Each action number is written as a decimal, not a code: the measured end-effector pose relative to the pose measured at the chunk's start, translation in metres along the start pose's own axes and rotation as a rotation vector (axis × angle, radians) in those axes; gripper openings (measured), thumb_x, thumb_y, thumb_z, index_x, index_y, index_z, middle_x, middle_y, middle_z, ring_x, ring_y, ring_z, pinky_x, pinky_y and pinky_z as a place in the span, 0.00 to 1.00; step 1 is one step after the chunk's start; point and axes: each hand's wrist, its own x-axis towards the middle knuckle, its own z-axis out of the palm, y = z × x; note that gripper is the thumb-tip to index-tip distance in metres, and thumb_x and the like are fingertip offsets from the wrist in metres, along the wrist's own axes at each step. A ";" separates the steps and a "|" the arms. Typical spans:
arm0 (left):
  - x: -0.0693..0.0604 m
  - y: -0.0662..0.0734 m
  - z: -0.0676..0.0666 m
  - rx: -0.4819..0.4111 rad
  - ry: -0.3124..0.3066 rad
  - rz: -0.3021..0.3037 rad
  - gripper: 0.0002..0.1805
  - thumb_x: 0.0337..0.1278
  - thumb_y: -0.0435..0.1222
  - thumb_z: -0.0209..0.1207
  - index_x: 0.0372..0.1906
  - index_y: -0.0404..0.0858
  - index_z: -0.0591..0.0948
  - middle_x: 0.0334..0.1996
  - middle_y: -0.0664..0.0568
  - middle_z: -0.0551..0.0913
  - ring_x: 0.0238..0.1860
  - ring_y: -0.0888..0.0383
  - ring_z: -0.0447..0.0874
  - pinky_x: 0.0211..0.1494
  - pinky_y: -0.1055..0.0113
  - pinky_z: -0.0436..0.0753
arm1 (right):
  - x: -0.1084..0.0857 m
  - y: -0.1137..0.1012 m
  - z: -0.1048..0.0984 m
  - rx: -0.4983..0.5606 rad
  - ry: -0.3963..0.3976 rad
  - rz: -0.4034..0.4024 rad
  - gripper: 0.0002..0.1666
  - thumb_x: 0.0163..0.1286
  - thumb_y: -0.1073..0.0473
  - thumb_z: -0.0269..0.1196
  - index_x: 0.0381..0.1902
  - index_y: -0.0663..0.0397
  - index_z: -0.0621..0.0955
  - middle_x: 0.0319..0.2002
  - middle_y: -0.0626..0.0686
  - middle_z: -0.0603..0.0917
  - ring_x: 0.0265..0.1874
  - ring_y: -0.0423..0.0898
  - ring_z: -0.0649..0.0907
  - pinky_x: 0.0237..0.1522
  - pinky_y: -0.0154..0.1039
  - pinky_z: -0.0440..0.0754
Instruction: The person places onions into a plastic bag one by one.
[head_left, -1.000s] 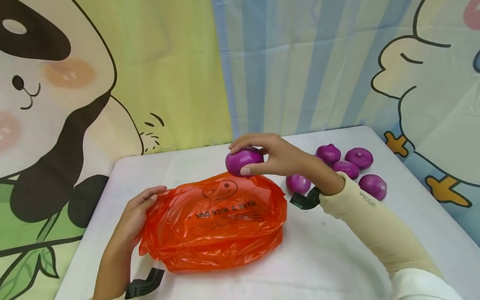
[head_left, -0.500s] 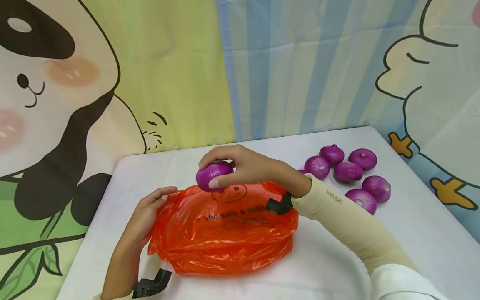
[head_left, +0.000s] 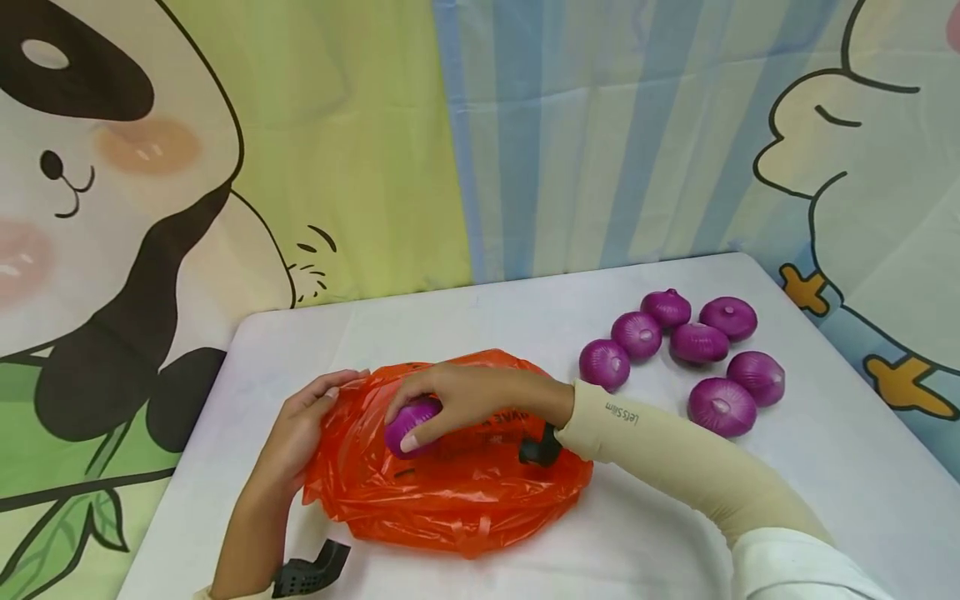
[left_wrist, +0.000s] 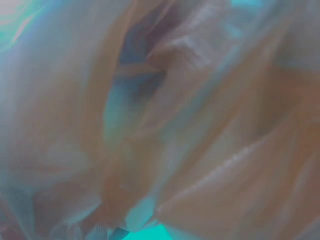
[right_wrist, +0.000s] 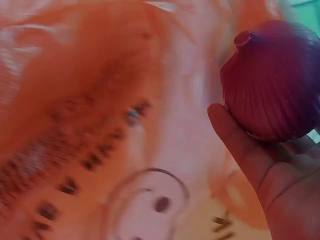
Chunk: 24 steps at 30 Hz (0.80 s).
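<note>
A red plastic bag (head_left: 480,500) lies on the white table, its mouth spread. My right hand (head_left: 457,400) grips a purple onion (head_left: 411,425) low over the bag's opening; in the right wrist view the onion (right_wrist: 272,82) sits between the thumb and fingers of that hand (right_wrist: 295,195), beside the bag's printed film (right_wrist: 90,100). At the bag's left edge my left hand (head_left: 296,433) pinches the plastic (head_left: 337,450). Blurred, folded plastic (left_wrist: 210,140) fills the left wrist view, where the hand cannot be made out.
Several purple onions (head_left: 722,407) stand grouped on the right part of the white table (head_left: 645,517). Behind the table hangs a printed curtain (head_left: 375,167) with cartoon animals and stripes. Dark wrist-worn cameras (head_left: 311,573) are on both arms.
My right hand has carried the onion left and down, from above the bag's far edge to its opening. The left hand keeps its hold, and the bag's upper film has shifted.
</note>
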 end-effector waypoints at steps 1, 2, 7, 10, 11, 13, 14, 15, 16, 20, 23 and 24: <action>0.000 0.000 0.000 0.003 0.000 0.002 0.22 0.78 0.43 0.40 0.68 0.41 0.69 0.65 0.46 0.71 0.62 0.48 0.73 0.54 0.57 0.79 | 0.000 0.005 0.003 -0.021 -0.010 0.009 0.20 0.65 0.49 0.67 0.54 0.43 0.80 0.51 0.41 0.77 0.50 0.37 0.77 0.44 0.31 0.82; -0.001 0.000 0.000 0.009 0.001 0.005 0.22 0.78 0.44 0.40 0.68 0.41 0.69 0.66 0.46 0.71 0.62 0.49 0.73 0.55 0.59 0.79 | 0.001 0.009 0.006 -0.042 -0.017 0.015 0.20 0.65 0.48 0.67 0.54 0.43 0.80 0.51 0.40 0.77 0.49 0.37 0.77 0.44 0.30 0.81; -0.007 -0.002 -0.001 0.007 0.018 0.023 0.23 0.78 0.44 0.39 0.68 0.39 0.69 0.66 0.46 0.70 0.63 0.53 0.72 0.56 0.64 0.78 | 0.006 0.023 0.015 -0.078 -0.011 0.030 0.21 0.65 0.47 0.67 0.54 0.44 0.79 0.50 0.40 0.78 0.47 0.35 0.77 0.43 0.29 0.81; -0.010 -0.002 -0.003 0.000 0.018 0.031 0.23 0.78 0.44 0.39 0.69 0.39 0.68 0.67 0.46 0.69 0.63 0.53 0.72 0.56 0.63 0.78 | 0.009 0.026 0.017 -0.081 0.018 0.052 0.22 0.65 0.46 0.67 0.54 0.45 0.80 0.50 0.40 0.78 0.47 0.35 0.77 0.43 0.28 0.81; -0.011 -0.002 -0.004 0.003 0.019 0.035 0.24 0.78 0.45 0.40 0.69 0.40 0.67 0.67 0.46 0.69 0.63 0.54 0.72 0.56 0.63 0.78 | 0.010 0.027 0.017 -0.081 0.031 0.060 0.22 0.65 0.46 0.67 0.55 0.45 0.79 0.50 0.40 0.78 0.47 0.35 0.77 0.43 0.28 0.81; -0.012 -0.001 -0.006 0.013 0.024 0.041 0.24 0.78 0.46 0.40 0.69 0.40 0.67 0.67 0.46 0.68 0.62 0.55 0.72 0.55 0.64 0.79 | 0.012 0.030 0.018 -0.078 0.060 0.072 0.22 0.66 0.46 0.66 0.55 0.45 0.79 0.50 0.41 0.77 0.47 0.36 0.78 0.42 0.28 0.81; -0.012 -0.001 -0.007 0.019 0.027 0.045 0.24 0.78 0.46 0.40 0.70 0.40 0.67 0.67 0.46 0.68 0.62 0.56 0.72 0.55 0.64 0.79 | 0.013 0.032 0.019 -0.080 0.074 0.076 0.23 0.66 0.45 0.66 0.56 0.44 0.78 0.51 0.40 0.77 0.47 0.35 0.78 0.42 0.28 0.81; -0.012 -0.001 -0.008 0.025 0.030 0.049 0.25 0.78 0.46 0.40 0.70 0.40 0.67 0.67 0.46 0.68 0.61 0.57 0.72 0.55 0.64 0.79 | 0.014 0.034 0.019 -0.072 0.087 0.080 0.23 0.66 0.44 0.65 0.56 0.44 0.78 0.51 0.40 0.77 0.46 0.36 0.78 0.42 0.28 0.81; -0.012 0.000 -0.008 0.032 0.032 0.052 0.25 0.78 0.46 0.40 0.70 0.40 0.67 0.67 0.46 0.68 0.61 0.58 0.73 0.55 0.65 0.79 | 0.015 0.036 0.020 -0.064 0.099 0.084 0.23 0.66 0.44 0.65 0.56 0.43 0.78 0.51 0.40 0.77 0.46 0.36 0.78 0.42 0.28 0.81; -0.008 0.001 -0.008 0.032 0.028 0.057 0.24 0.78 0.45 0.39 0.70 0.39 0.66 0.67 0.46 0.68 0.61 0.58 0.73 0.55 0.66 0.78 | 0.016 0.045 0.023 -0.017 0.139 0.098 0.23 0.66 0.43 0.64 0.56 0.41 0.76 0.51 0.40 0.76 0.46 0.36 0.78 0.41 0.30 0.82; -0.005 0.002 -0.006 0.026 0.021 0.050 0.24 0.78 0.45 0.39 0.70 0.39 0.66 0.67 0.45 0.68 0.61 0.57 0.73 0.55 0.64 0.78 | 0.015 0.051 0.023 0.009 0.157 0.111 0.21 0.66 0.45 0.65 0.54 0.42 0.76 0.51 0.41 0.76 0.46 0.37 0.78 0.41 0.30 0.82; -0.004 0.002 -0.005 0.027 0.019 0.047 0.24 0.78 0.45 0.39 0.70 0.40 0.66 0.67 0.45 0.68 0.61 0.56 0.73 0.55 0.64 0.79 | 0.014 0.053 0.023 0.011 0.160 0.117 0.21 0.66 0.45 0.65 0.54 0.42 0.76 0.50 0.41 0.76 0.45 0.38 0.79 0.41 0.30 0.82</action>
